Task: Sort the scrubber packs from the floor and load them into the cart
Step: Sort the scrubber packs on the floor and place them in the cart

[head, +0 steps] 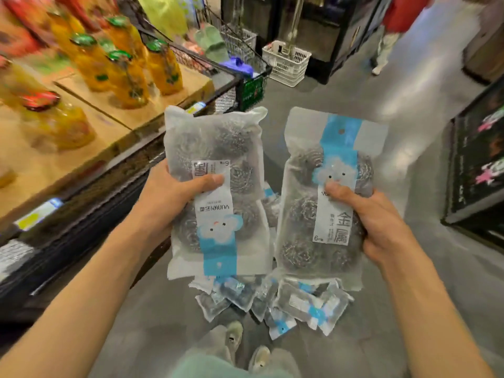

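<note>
Above floor pile [272,301] | each hand [169,199] seemingly grips one pack [215,148]

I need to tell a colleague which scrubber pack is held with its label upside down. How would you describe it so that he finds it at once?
Start from the shelf of orange bottled drinks on the left side. Beside it, the left hand grips a clear plastic pack of steel wool scrubbers. Unlike the upright pack in the right hand, its blue stripe sits at the bottom and its print reads inverted.
</note>
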`<state>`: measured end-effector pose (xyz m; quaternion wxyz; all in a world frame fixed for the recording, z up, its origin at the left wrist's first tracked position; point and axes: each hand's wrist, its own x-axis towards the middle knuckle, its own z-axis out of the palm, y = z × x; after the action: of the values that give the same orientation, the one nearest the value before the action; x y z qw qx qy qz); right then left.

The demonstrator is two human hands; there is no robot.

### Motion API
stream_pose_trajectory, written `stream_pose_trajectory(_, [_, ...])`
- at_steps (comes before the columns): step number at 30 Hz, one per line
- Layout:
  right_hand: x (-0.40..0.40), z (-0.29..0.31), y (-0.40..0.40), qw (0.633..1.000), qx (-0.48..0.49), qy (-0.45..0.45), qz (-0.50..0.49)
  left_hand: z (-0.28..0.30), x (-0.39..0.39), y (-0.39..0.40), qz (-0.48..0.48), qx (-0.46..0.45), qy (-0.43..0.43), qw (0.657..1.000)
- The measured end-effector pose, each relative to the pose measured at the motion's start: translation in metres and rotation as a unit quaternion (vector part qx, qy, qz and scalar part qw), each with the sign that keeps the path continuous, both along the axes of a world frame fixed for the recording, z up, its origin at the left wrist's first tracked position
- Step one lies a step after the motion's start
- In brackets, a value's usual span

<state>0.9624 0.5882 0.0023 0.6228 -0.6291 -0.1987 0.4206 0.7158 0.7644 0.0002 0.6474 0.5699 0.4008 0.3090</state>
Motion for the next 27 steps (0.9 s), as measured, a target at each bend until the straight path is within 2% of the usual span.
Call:
stream_pose_trajectory(6, [-0.051,0.04,0.04,0.99,0.012,-0.054,0.13,0.048,-0.079,-0.04,0.124,0.055,-0.011,0.991])
stream_pose_trajectory(9, [-0.086,0.054,0.049,0.977,0.026,-0.037,0.209,0.057,-0.124,-0.074,0.204,0.067,-0.013,0.977])
stream_pose_trajectory(13, [-0.156,0.054,0.056,0.94,0.023,-0.033,0.338,0.056,-0.206,-0.147,0.336,0.05,-0.005,0.94])
stream_pose_trajectory(18, [-0.273,0.047,0.045,0.869,0.024,-0.015,0.495,0.049,-0.299,-0.258,0.491,0.039,0.015,0.87])
stream_pose_trajectory(23, [-0.404,0.042,0.005,0.792,0.01,0.0,0.611,0.036,-0.377,-0.365,0.635,0.03,0.007,0.772])
stream_pose_trajectory(27, [-0.506,0.043,-0.038,0.73,0.009,-0.015,0.683,0.028,-0.437,-0.445,0.71,0.003,-0.007,0.704])
